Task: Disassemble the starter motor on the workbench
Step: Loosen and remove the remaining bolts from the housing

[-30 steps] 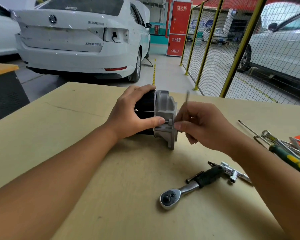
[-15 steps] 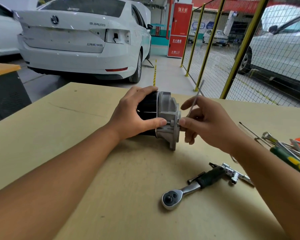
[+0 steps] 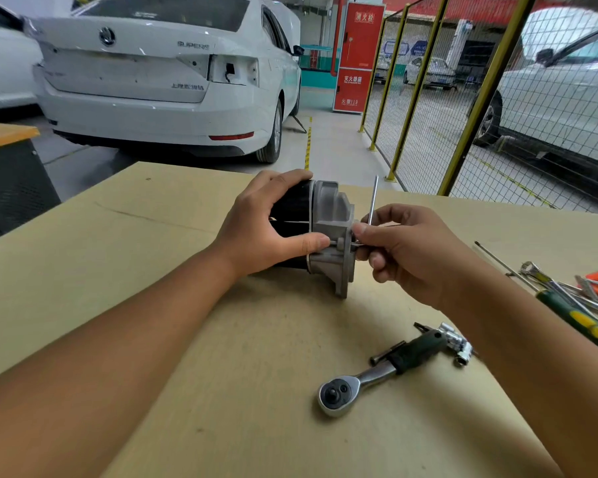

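Note:
The starter motor (image 3: 328, 215) lies on its side on the tan workbench (image 3: 152, 270), black body to the left and grey cast housing to the right. My left hand (image 3: 266, 225) grips the black body, thumb pressed against the housing flange. My right hand (image 3: 404, 250) pinches a thin L-shaped metal key (image 3: 373, 198) at the housing's right face; the key's long arm stands up above my fingers. The key's tip is hidden by my fingers.
A ratchet wrench (image 3: 370, 377) with a black grip lies at the front right, beside small sockets (image 3: 458, 343). A green-and-yellow-handled screwdriver (image 3: 580, 315), spanners (image 3: 567, 291) and orange items sit at the right edge. A white car and yellow mesh fence stand beyond the bench.
The key's long arm has swung in my right hand from leaning right to standing nearly upright. My left hand has stayed on the motor body.

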The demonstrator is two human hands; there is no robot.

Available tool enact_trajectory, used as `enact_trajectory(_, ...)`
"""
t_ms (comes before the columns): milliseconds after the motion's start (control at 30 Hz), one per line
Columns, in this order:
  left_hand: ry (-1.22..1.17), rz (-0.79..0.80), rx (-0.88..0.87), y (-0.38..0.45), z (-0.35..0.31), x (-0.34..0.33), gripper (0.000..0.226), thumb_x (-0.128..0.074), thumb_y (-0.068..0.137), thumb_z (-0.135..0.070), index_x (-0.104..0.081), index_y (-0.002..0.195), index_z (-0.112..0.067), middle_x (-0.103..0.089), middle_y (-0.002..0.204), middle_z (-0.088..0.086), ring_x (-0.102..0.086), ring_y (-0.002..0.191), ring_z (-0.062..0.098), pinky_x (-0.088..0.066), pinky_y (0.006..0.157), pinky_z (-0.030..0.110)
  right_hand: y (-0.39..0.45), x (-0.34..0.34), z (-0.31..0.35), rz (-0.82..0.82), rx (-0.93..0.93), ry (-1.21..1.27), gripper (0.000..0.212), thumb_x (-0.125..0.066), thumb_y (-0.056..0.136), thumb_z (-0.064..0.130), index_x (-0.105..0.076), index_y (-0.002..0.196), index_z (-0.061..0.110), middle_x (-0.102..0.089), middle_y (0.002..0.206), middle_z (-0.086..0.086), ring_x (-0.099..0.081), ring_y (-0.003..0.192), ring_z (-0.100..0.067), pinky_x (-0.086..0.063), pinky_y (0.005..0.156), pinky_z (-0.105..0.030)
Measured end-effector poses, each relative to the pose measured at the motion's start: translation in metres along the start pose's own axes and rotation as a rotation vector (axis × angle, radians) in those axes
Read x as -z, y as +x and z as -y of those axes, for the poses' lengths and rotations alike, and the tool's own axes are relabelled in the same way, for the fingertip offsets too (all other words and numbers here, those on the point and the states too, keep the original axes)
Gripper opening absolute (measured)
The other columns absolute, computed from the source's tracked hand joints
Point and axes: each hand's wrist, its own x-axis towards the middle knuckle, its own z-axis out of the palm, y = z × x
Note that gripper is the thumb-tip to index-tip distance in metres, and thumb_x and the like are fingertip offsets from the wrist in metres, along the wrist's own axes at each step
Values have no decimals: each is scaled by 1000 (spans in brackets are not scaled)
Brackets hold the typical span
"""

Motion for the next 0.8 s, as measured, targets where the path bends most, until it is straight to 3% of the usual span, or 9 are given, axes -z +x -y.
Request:
enact_trajectory(300, 0, 7, 0, -1, -1, 1, 90, -84, 66, -64, -57, 143, -27, -58, 121, -4, -59, 113, 8, -52, 97, 30, 1, 0, 0, 1, -61, 31, 30, -73, 88, 4, -58, 109, -10, -61, 70, -22, -53, 42, -12, -45, 39, -23)
enact_trajectory(400, -4, 7, 1, -1, -1, 1, 89, -84, 66, -63, -57, 143, -27, -58, 122, -5, -59, 113, 9, -52, 98, 31, 1, 3, -5, 16, 31, 4, 32, -74, 88, 5, -56, 110, -10, -62, 66, -22, -55, 43, -17, -48, 41, -27)
enact_trajectory(567, -4, 17, 3, -1, -2, 1, 90, -84, 67, -63, -56, 143, -27, -57, 122, -4, -59, 113, 10, -53, 97, 32, 1, 7, -7, 68, 312, -234, 19, -73, 89, 2, -55, 95, -1, -64, 67, -26, -63, 45, -36, -52, 43, -37)
enact_trajectory(800, -6, 18, 3, 0, -1, 1, 89, -84, 67, -63, -56, 143, -27, -57, 123, -5, -59, 115, 9, -52, 98, 28, 2, 11, -5, 139, 424, -353, 21, -70, 90, -3, -50, 86, -7, -65, 64, -21, -66, 47, -39, -53, 40, -41)
